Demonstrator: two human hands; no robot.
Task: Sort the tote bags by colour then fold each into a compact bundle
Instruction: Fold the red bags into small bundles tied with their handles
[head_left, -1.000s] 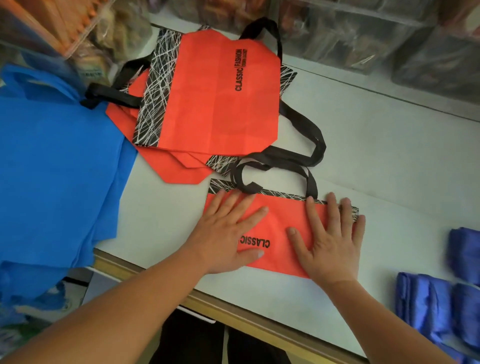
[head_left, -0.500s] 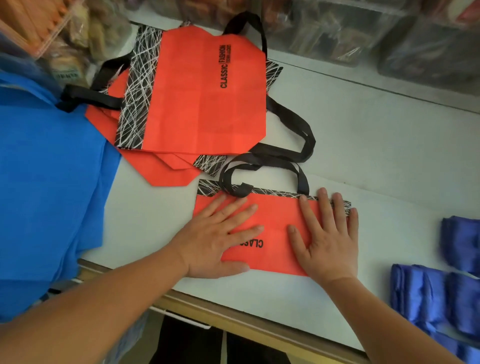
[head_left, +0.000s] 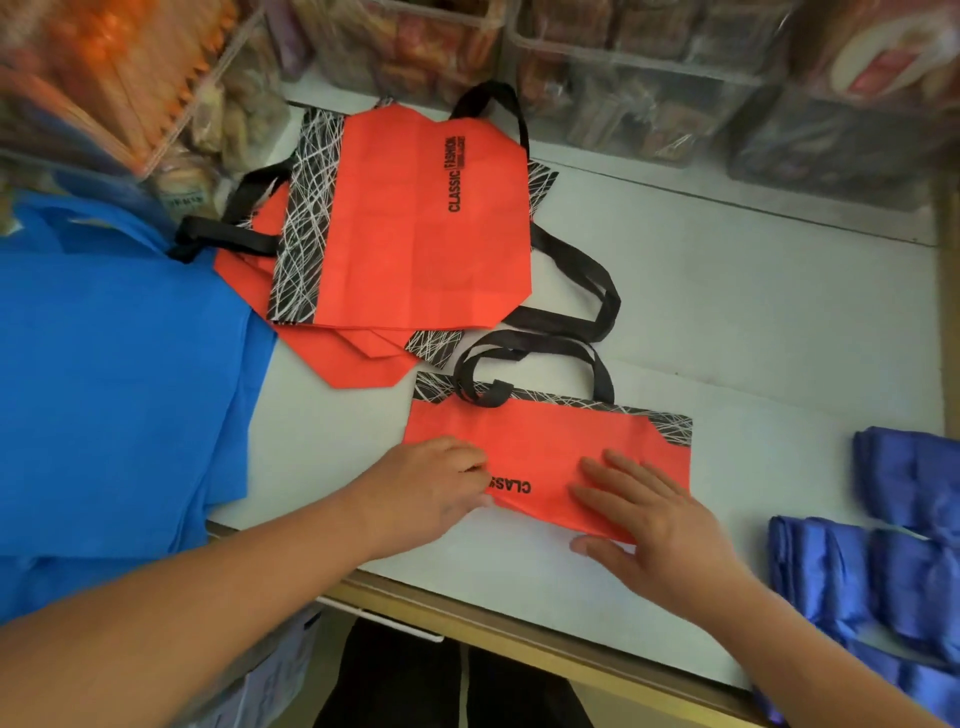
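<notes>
Two bare forearms reach in from the bottom edge over the wood-trimmed front of a white counter. The left hand sits at the near left corner of a folded orange tote bag. Its fingers are curled and its grip pinches the bag's near edge beside the printed word "CLASS". The right hand lies flat on the near right part of the same bag, its grip spread, fingers straight and thumb out on the counter just off the fabric.

The bag lies as a wide band close to the counter's front, with a black-and-white scribble strip along its far edge and black handles looping beyond it. To the right, near the edge, lie glossy blue bundles, already folded. On the left, flat blue tote bags hang over the counter's front.

Farther back, a stack of orange tote bags lies unfolded, touching the blue ones. Behind everything stand clear bins of blurred packets.
</notes>
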